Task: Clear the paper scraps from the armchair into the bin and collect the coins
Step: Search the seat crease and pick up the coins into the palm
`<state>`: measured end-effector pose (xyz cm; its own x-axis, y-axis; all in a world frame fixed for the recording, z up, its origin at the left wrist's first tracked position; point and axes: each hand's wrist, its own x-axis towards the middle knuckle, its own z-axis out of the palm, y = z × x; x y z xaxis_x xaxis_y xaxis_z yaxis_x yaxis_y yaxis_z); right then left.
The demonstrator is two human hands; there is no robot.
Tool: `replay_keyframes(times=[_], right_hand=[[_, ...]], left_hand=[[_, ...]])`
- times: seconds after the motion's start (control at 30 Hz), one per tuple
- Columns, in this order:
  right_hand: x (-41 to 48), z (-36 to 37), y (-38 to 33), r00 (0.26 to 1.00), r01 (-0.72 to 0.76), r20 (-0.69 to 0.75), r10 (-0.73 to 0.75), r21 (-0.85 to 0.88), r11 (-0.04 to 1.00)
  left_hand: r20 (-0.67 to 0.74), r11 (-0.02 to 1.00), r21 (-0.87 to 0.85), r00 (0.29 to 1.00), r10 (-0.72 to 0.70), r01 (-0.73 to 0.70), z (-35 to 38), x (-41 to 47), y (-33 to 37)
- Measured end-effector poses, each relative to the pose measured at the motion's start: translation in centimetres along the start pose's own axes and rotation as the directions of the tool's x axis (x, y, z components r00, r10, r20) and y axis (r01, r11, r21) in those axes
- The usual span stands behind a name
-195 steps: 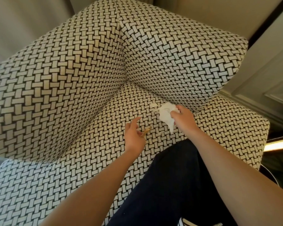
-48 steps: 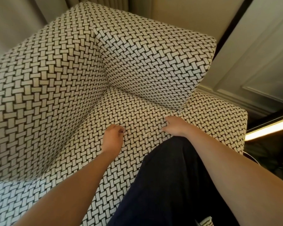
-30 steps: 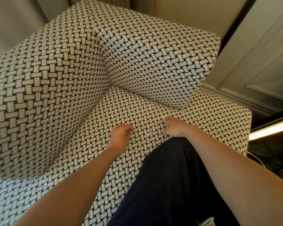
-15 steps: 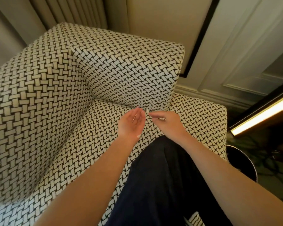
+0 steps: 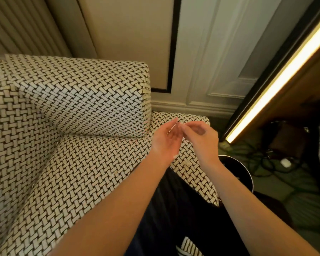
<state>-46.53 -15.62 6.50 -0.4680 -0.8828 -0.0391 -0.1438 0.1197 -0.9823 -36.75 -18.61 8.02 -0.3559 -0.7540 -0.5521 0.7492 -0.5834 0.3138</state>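
1. Woven black-and-white fabric covers the armchair (image 5: 78,163); the seat, one armrest and the backrest are in view.
2. Left hand (image 5: 164,141): raised above the right front part of the seat, palm turned up and cupped, fingers loosely spread. Whether anything lies in the palm cannot be told; the area is blurred.
3. Right hand (image 5: 199,139): raised just beside the left hand, fingertips (image 5: 183,127) drawn together in a pinch over the left palm. A small pale fleck shows at the pinch point; what it is cannot be told.
4. Both hands are close together, nearly touching at the fingertips.
5. Paper scraps: one small pale scrap (image 5: 187,163) lies on the seat below the right wrist; another (image 5: 114,174) lies on the seat left of the left forearm. Both are apart from the hands.
6. Bin (image 5: 238,172): round, dark, standing on the floor just beside the right edge of the seat, under the right forearm.
7. Coins: none can be made out.
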Motion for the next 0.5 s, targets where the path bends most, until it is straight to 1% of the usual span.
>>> replay_keyframes(times=[0.03,0.1,0.2,0.23,0.37,0.5], right_hand=[[0.2,-0.8,0.2,0.999,-0.034,-0.033,0.034,0.02,0.999],[0.6,-2.0,0.6,0.99,-0.124,-0.052,0.128,0.085,0.989],[0.9,-4.0,0.7,0.96,-0.267,-0.004,0.28,0.29,0.919],[1.0,-5.0,0.8,0.951,-0.29,0.0,0.309,0.341,0.894],[1.4,-7.2,1.6,0.927,-0.312,-0.064,0.369,0.415,0.855],[1.7,-10.0,2.5,0.891,-0.317,-0.157,0.427,0.458,0.83]], left_hand=[[0.012,0.999,0.029,1.0,-0.02,0.019,0.6,0.2,-0.8],[0.028,0.992,0.122,0.999,-0.043,0.04,1.4,0.7,-1.8],[0.044,0.966,0.253,0.997,-0.058,0.045,2.7,1.5,-3.5],[0.052,0.954,0.297,0.996,-0.07,0.052,3.5,1.6,-4.3],[0.069,0.905,0.423,0.995,-0.075,0.039,5.3,2.3,-7.1],[0.093,0.876,0.479,0.99,-0.102,0.046,7.0,2.8,-10.2]])
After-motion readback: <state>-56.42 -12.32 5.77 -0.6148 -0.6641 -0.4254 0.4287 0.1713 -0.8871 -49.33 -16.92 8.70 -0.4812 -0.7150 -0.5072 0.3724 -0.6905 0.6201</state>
